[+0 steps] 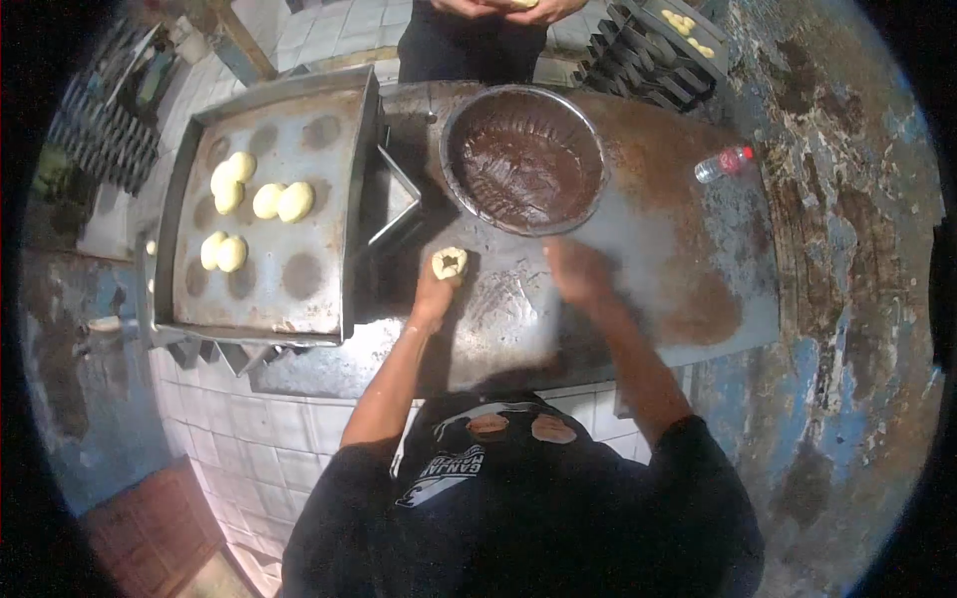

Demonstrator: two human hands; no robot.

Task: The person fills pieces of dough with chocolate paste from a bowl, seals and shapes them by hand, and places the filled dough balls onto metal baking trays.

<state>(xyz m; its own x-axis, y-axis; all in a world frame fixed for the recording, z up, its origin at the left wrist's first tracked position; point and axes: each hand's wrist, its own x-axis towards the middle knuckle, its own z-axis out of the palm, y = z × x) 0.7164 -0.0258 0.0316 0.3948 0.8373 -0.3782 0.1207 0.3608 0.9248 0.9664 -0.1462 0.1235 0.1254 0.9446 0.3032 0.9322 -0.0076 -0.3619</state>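
My left hand (435, 291) is closed round a piece of pale dough (440, 269) that gapes at the top, with dark brown filling showing inside. Blurred by motion, my right hand (578, 271) is just below the near rim of a metal bowl (446, 184). Its fingers are too smeared to read, and I cannot tell if they hold anything. Dark brown paste (523, 164) coats the bottom and sides of the bowl.
A deep-sided baking tray (299, 239) at the left carries several pale dough balls (284, 201). Across the metal table (638, 309) are another person's hands (508, 10). A plastic bottle (720, 164) lies at the right, and stacked trays (648, 55) stand behind.
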